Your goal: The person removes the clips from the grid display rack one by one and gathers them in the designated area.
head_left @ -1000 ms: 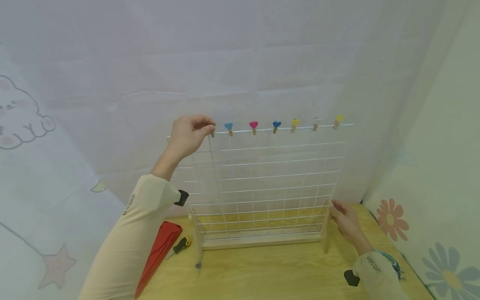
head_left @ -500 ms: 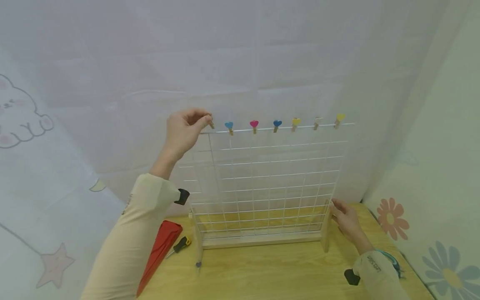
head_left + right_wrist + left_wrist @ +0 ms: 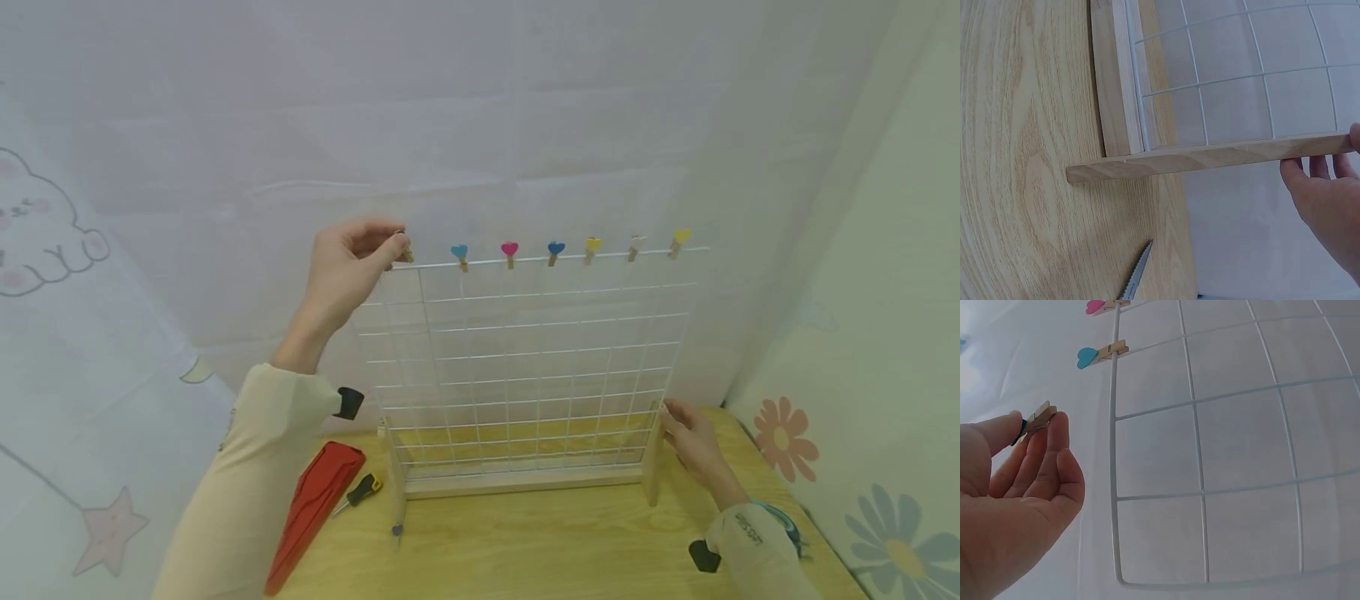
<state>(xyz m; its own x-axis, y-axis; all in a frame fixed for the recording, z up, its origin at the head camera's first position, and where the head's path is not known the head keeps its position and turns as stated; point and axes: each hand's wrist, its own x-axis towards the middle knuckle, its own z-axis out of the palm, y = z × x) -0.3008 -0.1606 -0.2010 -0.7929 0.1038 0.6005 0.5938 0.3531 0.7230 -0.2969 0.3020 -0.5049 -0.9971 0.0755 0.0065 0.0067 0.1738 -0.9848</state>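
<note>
My left hand (image 3: 341,267) pinches a small wooden clothespin (image 3: 1041,417) with a dark end between thumb and fingers. In the left wrist view the clothespin is apart from the top wire of the white wire grid (image 3: 1200,490). Along that wire sit several heart clothespins, among them a light blue one (image 3: 460,253), a pink one (image 3: 510,250) and a dark blue one (image 3: 556,249). My right hand (image 3: 693,446) grips the upper end of the right wooden post (image 3: 1210,155) of the stand, fingers on one side and thumb on the other.
A red pouch-like thing (image 3: 318,508) and a screwdriver (image 3: 360,492) lie left of the stand on the wooden table (image 3: 540,550). A serrated blade (image 3: 1138,272) lies right of the post. White cloth hangs close behind the grid.
My left hand has lifted the clothespin off the top wire and moved left with it, toward the grid's left corner. The right hand stays on the post.
</note>
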